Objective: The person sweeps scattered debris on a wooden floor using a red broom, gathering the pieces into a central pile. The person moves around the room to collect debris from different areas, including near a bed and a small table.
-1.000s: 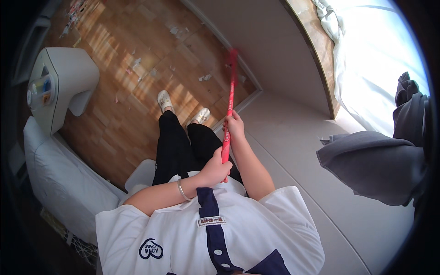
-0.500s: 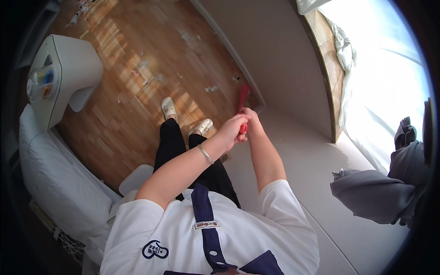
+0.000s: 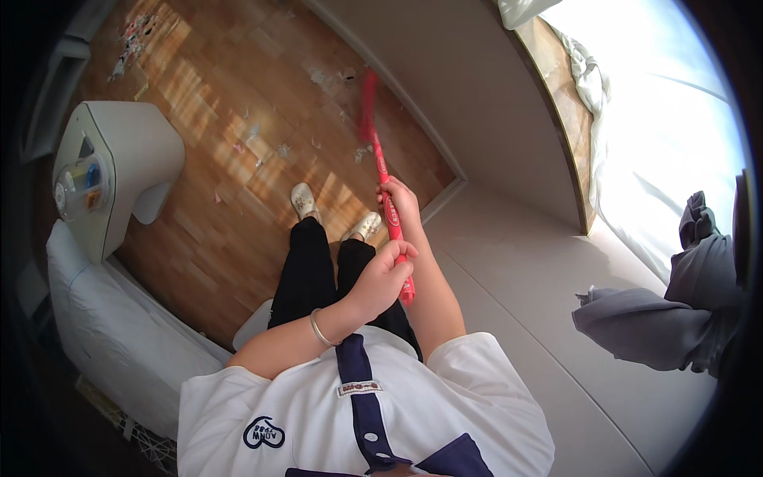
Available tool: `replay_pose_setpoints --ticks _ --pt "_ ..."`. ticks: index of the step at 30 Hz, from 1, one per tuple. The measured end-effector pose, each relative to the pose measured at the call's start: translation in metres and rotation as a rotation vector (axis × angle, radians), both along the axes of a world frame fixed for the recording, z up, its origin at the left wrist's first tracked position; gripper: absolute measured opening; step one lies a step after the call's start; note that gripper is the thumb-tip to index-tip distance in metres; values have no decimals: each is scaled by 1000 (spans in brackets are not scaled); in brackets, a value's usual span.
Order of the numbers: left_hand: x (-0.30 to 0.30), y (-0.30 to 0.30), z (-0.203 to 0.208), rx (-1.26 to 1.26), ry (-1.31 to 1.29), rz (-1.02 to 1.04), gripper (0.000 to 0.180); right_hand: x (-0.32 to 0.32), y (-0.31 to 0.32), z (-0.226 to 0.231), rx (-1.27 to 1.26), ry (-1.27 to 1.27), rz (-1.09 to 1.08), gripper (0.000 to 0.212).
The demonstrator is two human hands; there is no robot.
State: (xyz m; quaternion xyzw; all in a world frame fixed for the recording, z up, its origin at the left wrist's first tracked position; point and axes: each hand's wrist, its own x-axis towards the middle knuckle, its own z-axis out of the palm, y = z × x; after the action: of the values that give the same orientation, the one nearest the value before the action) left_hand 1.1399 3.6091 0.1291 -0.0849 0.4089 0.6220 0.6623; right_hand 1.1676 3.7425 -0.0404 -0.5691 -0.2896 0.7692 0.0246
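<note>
The broom (image 3: 393, 223) runs through both my hands, its red handle slanting up the view and a little to the left, away from my body. My left grip (image 3: 385, 275) is closed around the handle low down, and a short stub of it, butt end included, sticks out past that hand toward me. My right grip (image 3: 404, 204) is also closed on it, higher up, with a bare stretch of handle between the two. Beyond my right hand the handle goes on to the broom's red head (image 3: 368, 103), which is blurred. It is over the wood floor (image 3: 238, 191), near the skirting (image 3: 401, 91) at the foot of the wall (image 3: 485, 111); I cannot tell whether it touches the boards. A pale scrap (image 3: 362, 153) lies just beside the handle, below the head, and more scraps (image 3: 319, 77) lie to the head's left.

My left forearm comes in from the left, crosses the front of my body and rises to the right, the wrist with its bangle (image 3: 319, 326) near my waist. The back of that hand is turned up, the thumb side toward the handle. My right forearm reaches farther out, rising steeply and leaning slightly left, fingers curled round the handle from the right. My shoes (image 3: 303, 200) are planted to the left of the handle.
</note>
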Motion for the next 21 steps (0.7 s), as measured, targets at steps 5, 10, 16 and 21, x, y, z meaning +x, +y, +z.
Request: replay_pose_setpoints --ticks 5,10,16,21 --pt "-13 -8 -28 -18 -8 -134 15 36 -18 10 -129 -156 -156 23" --pt "-42 -15 -49 -179 -15 -217 18 53 -40 -55 -320 -184 -221 14" --pt "-106 -63 -46 -144 224 -159 16 -45 -103 -43 -277 -32 -262 28" --pt "-138 -65 -16 -115 470 -265 17 -123 -102 7 -373 197 -163 33"
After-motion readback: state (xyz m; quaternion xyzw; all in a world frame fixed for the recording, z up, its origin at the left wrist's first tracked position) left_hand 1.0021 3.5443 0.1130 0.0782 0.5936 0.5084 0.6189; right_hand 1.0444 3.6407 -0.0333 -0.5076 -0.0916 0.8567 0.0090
